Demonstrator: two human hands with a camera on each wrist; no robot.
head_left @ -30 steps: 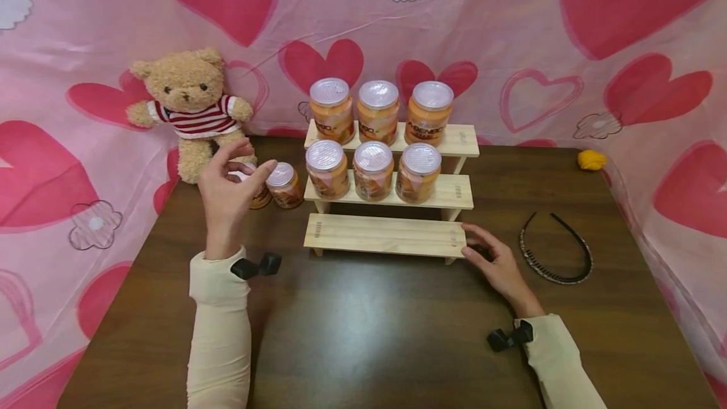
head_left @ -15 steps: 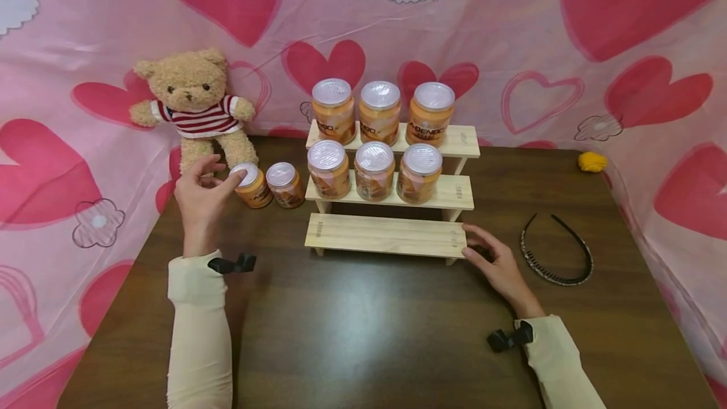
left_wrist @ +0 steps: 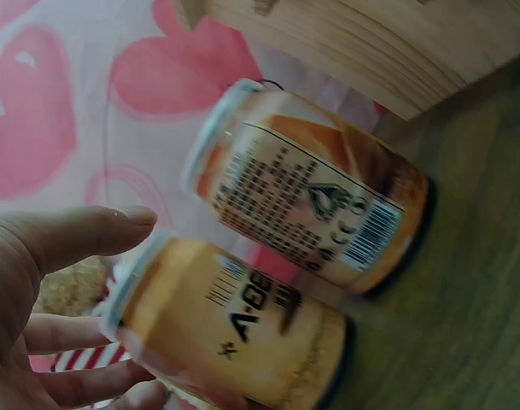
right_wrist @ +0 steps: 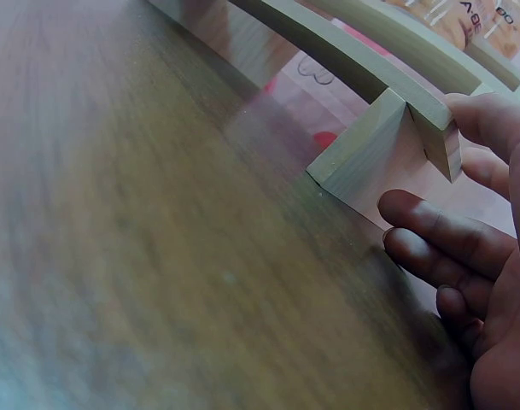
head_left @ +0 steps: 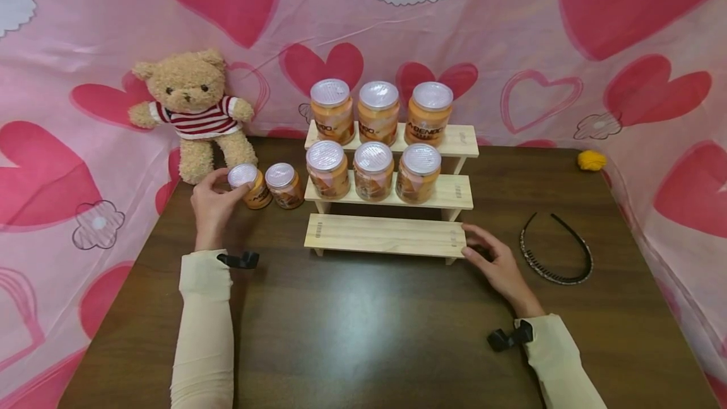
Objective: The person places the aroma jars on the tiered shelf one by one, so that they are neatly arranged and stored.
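In the head view my left hand [head_left: 216, 206] is at the left of two orange jars with pale lids. Its thumb and fingers are spread around the lid end of the left jar [head_left: 258, 193], which stands on the table. In the left wrist view the straight thumb [left_wrist: 97, 235] is right at that jar's lid rim, with the other fingers on the far side. The second jar [head_left: 286, 189] stands close beside it. My right hand [head_left: 500, 265] pinches the right end of the bottom step of a three-tier wooden display stand [head_left: 386, 235], thumb at the front corner, index finger behind.
Three jars stand on the stand's top tier [head_left: 464, 141] and three on its middle tier [head_left: 457, 192]. Behind the loose jars sits a teddy bear [head_left: 193, 103]. On the right lie a black headband [head_left: 587, 257] and a yellow bundle [head_left: 592, 160]. Heart-patterned cloth backs the table.
My left hand has moved left and down from above the loose jars, then come in around the left one. The jars and my right hand on the stand have stayed put.
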